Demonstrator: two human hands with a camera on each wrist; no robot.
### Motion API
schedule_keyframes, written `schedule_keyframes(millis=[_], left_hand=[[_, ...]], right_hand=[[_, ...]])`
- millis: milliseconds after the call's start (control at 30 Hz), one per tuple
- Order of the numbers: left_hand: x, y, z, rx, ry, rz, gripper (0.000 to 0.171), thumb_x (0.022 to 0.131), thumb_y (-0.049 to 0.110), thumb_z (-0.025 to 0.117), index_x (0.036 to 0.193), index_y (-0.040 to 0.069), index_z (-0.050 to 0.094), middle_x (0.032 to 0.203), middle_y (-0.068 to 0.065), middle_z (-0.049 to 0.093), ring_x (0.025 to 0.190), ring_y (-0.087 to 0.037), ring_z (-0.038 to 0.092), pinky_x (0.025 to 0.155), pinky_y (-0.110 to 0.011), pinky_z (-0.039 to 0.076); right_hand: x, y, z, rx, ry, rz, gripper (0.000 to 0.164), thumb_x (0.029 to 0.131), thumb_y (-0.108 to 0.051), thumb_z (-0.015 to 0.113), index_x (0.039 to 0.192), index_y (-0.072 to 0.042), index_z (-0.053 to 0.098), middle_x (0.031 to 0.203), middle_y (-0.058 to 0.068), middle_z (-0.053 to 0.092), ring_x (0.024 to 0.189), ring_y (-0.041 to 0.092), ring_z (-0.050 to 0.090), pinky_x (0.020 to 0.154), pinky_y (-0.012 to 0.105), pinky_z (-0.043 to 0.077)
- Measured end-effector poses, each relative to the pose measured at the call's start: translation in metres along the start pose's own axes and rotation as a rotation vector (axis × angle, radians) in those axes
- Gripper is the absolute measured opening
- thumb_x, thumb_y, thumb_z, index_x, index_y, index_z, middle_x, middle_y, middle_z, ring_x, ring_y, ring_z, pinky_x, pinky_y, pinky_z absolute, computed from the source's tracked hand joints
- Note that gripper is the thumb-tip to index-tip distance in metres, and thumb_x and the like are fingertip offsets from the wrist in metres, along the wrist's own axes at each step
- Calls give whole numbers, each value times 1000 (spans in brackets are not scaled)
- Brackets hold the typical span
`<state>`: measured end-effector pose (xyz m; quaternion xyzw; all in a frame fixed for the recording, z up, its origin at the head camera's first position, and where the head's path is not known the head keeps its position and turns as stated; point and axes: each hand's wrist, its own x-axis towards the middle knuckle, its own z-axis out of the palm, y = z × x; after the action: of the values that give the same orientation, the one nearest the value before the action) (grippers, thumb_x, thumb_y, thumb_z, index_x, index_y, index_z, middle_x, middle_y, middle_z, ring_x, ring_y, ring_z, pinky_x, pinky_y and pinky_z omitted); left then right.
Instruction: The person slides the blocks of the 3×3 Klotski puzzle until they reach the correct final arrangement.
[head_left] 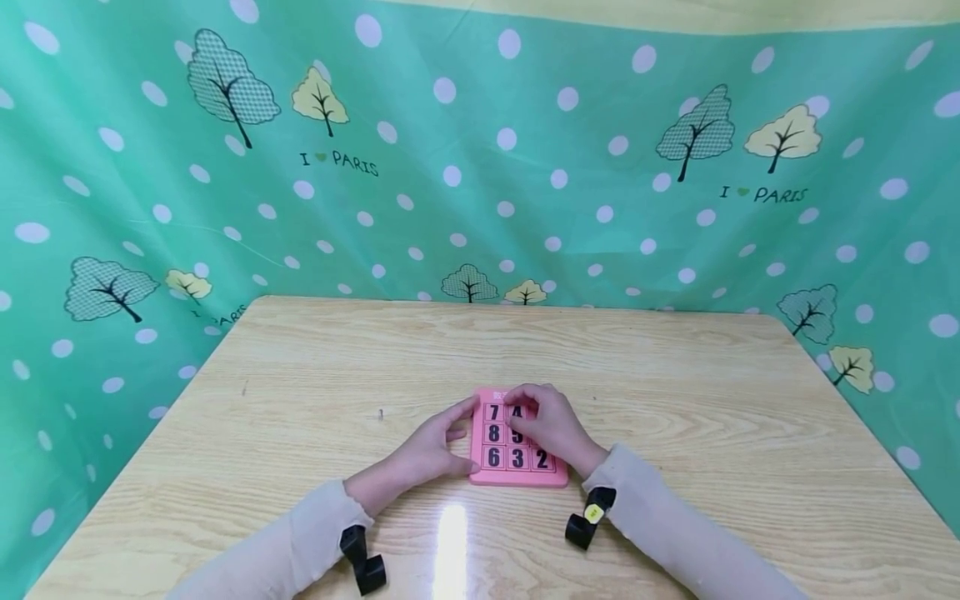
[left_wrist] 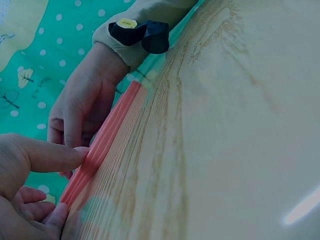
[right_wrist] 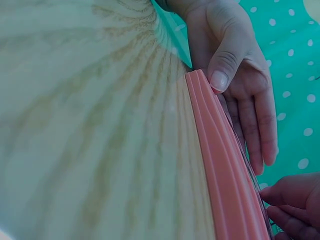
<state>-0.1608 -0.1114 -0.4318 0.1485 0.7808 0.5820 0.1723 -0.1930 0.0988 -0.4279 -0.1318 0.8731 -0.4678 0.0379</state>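
Note:
A pink number slide puzzle [head_left: 517,478] lies flat on the table, its white tiles bearing black digits. Along its left side, my left hand [head_left: 429,450] holds the frame, index finger by the upper corner and thumb at the lower one. My right hand [head_left: 558,427] reaches over the puzzle's right part, thumb and index finger apart with their tips at the tiles 4 and 5. It covers the upper right tiles, while 7, 8, 6, 3 and 2 show. From the right wrist view, the puzzle's ridged pink side [right_wrist: 220,150] is seen edge-on, with the right fingertips [right_wrist: 269,194] at its face.
The light wood table [head_left: 337,358] extends around the puzzle on all sides. A green dotted cloth [head_left: 480,167] with printed trees hangs behind and beside it. Each sleeved wrist carries a black strap device, one at the left [head_left: 363,560] and one at the right [head_left: 589,518].

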Motion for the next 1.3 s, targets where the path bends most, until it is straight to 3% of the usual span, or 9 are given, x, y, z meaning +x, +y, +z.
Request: schedule_keyframes(millis=[867,1300], left_hand=[[0,-2,0,-3,-14,-14,96,68,-2,74,149,9,25,151,-15,29,128,-40,39,108,-46,36],[0,-1,1,6,-7,-6,97,67,-2,75,149,7,25,151,-16,30,127,-39,41,108,-46,36]], right_hand=[[-2,0,-4,-32,3,26,24,80,-7,72,101,-16,68,99,-3,61,96,16,51,88,35,50],[-7,6,-11,-34,22,45,26,79,-4,71,102,-15,68,103,-1,60,98,18,52,90,38,49]])
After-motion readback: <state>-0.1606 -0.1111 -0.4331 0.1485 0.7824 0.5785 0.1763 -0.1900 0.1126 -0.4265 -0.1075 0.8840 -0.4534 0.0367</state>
